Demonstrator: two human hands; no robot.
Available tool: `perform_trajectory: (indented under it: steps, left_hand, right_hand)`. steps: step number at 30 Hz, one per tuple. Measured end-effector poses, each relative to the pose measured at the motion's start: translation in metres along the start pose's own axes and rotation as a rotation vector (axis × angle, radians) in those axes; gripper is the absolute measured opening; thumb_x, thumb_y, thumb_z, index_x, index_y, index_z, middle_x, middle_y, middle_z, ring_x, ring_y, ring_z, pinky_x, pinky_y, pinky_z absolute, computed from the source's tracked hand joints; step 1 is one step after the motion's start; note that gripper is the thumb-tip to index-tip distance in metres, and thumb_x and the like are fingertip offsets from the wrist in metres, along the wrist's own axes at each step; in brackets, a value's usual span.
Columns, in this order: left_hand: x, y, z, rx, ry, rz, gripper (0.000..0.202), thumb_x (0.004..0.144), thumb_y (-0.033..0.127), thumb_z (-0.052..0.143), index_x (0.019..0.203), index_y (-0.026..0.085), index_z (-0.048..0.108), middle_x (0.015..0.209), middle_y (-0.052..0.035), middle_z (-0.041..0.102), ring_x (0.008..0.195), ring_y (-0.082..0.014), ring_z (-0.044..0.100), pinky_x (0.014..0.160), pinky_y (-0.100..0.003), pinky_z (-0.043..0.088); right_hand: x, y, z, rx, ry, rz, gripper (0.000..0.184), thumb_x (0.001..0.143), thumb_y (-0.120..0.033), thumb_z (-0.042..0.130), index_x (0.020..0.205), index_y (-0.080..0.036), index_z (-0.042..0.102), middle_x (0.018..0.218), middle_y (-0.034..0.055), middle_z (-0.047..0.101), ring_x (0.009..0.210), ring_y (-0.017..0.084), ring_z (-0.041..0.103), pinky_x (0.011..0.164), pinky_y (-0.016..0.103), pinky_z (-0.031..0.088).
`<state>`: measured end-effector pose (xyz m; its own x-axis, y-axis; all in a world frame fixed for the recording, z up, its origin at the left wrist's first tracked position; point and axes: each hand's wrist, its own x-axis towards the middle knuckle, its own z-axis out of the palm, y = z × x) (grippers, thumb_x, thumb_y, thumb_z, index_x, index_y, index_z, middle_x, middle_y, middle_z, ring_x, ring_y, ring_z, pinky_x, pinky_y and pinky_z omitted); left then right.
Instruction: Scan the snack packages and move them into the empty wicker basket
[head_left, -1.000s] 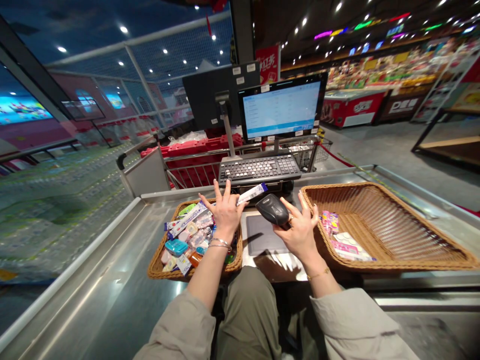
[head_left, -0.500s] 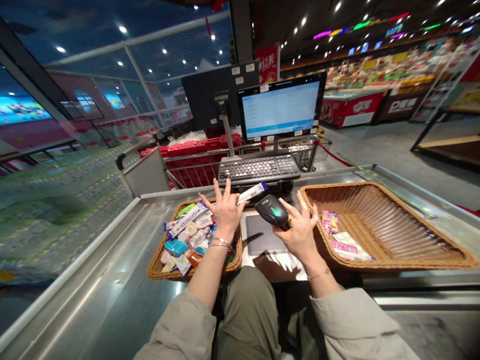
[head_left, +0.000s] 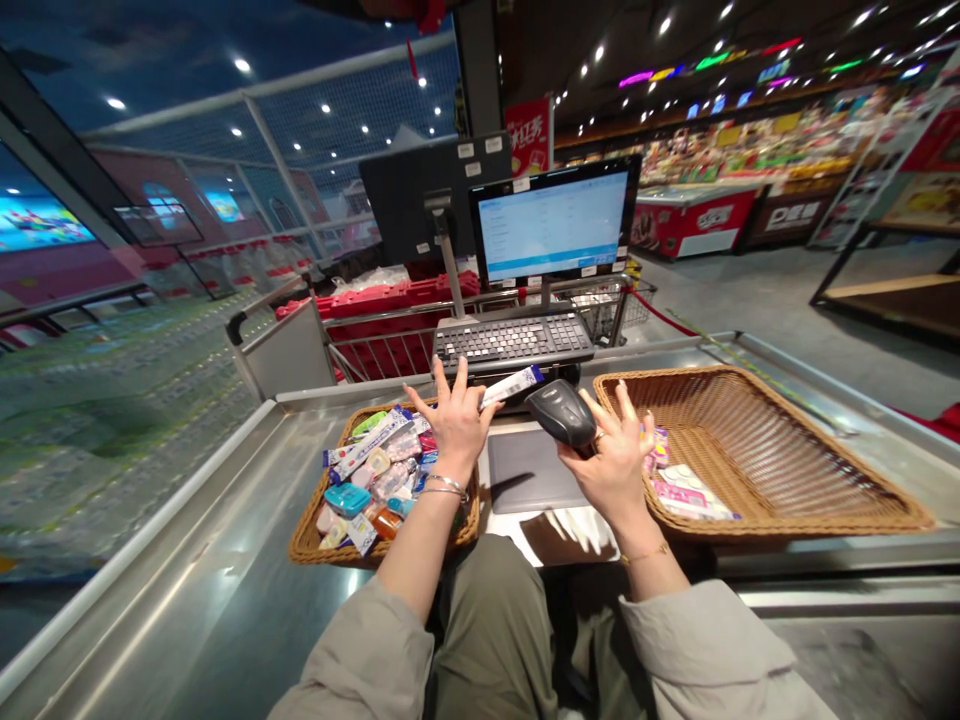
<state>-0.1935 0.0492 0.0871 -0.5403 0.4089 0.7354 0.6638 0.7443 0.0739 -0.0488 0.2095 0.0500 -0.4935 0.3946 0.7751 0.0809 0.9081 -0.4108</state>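
Between the thumb and fingers of my left hand [head_left: 456, 425] is a slim white and blue box [head_left: 513, 386], its barcode side showing; the other fingers are spread. My right hand [head_left: 615, 460] grips a black handheld barcode scanner [head_left: 562, 411], whose head points left at the box, a short distance apart from it. Below my left hand stands a wicker basket [head_left: 306, 530] of small packaged goods, among them a turquoise case [head_left: 347, 498] and another long white and blue box [head_left: 369, 446]. Right of my right hand, a larger wicker basket [head_left: 780, 460] holds a few pink and white packs [head_left: 686, 492].
Ahead are a black keyboard [head_left: 517, 338] and a lit monitor [head_left: 553, 228], with the back of a second screen [head_left: 412, 200] beside it. A grey pad [head_left: 536, 480] lies between the baskets on the metal counter [head_left: 195, 560]. Behind stands a cart with red crates [head_left: 390, 295].
The scanner has moved slightly right and up, and its green light no longer shows. The box in my left hand has shifted a little to the right.
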Motion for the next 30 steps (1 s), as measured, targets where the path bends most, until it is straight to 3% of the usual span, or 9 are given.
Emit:
perform_trajectory:
  steps: [6,15,24,30]
  left_hand:
    - [0.007,0.013,0.000,-0.005,-0.013,0.044,0.021,0.088,0.043,0.070,0.100,0.026,0.072,0.157,-0.0076,0.045,0.155,-0.0401,0.017,0.114,-0.080,-0.012]
    - [0.015,0.044,0.009,-0.043,-0.066,0.159,0.021,0.087,0.040,0.072,0.105,0.029,0.072,0.158,-0.0051,0.044,0.155,-0.0415,0.016,0.112,-0.083,-0.011]
    - [0.017,0.084,0.026,-0.099,-0.127,0.345,0.021,0.092,0.037,0.067,0.112,0.033,0.071,0.159,-0.0026,0.042,0.155,-0.0376,0.017,0.112,-0.081,-0.013]
    - [0.017,0.104,0.032,-0.150,-0.154,0.444,0.023,0.092,0.038,0.067,0.114,0.034,0.071,0.159,-0.0028,0.042,0.155,-0.0364,0.016,0.113,-0.080,-0.012]
  right_hand:
    - [0.002,0.016,-0.011,0.006,0.060,0.038,0.027,0.082,-0.041,0.065,0.102,-0.023,0.071,0.132,0.0091,0.069,0.150,0.037,0.032,0.118,0.070,0.013]
    - [0.006,0.047,-0.038,-0.023,0.206,0.233,0.039,0.082,-0.050,0.064,0.106,-0.021,0.069,0.123,0.0146,0.070,0.147,0.036,0.037,0.119,0.067,0.013]
    - [0.006,0.078,-0.075,-0.017,0.335,0.373,0.034,0.076,-0.048,0.069,0.093,-0.019,0.070,0.117,0.0160,0.070,0.142,0.039,0.042,0.117,0.069,0.017]
    - [0.004,0.091,-0.088,-0.045,0.374,0.445,0.031,0.074,-0.048,0.071,0.087,-0.019,0.069,0.114,0.0164,0.070,0.140,0.040,0.044,0.118,0.069,0.016]
